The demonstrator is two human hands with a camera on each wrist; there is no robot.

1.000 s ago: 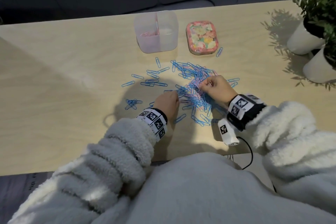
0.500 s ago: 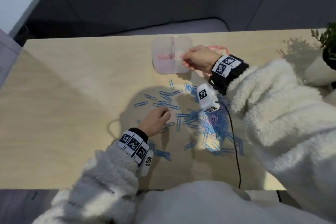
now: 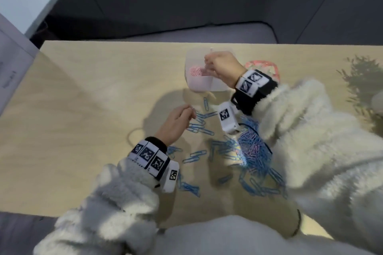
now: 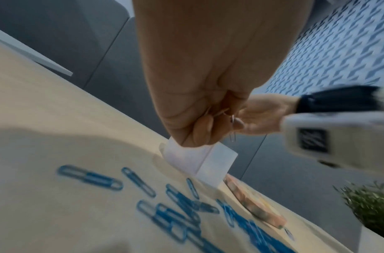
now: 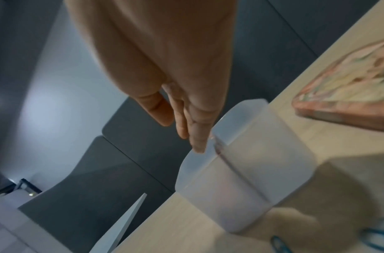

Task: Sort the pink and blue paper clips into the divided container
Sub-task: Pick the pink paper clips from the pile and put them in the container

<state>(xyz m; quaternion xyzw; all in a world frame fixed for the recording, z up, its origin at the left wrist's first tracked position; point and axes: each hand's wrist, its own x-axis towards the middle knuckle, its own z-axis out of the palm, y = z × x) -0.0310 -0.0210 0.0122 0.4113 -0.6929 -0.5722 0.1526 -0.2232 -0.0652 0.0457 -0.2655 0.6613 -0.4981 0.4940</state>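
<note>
Right hand (image 3: 220,68), fingers released and extended, is shown over the divided container (image 3: 202,85) at the table's far side. Left hand (image 3: 176,124) pinches a clip. Paper clips (image 3: 251,151) (light, stiff, slippery, tangle-prone) are best pinched singly at pile edges.

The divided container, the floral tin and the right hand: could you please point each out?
divided container (image 3: 207,86), head view, near wall.
floral tin (image 5: 349,95), right wrist view, lid.
right hand (image 3: 222,66), head view, back of hand.
</note>
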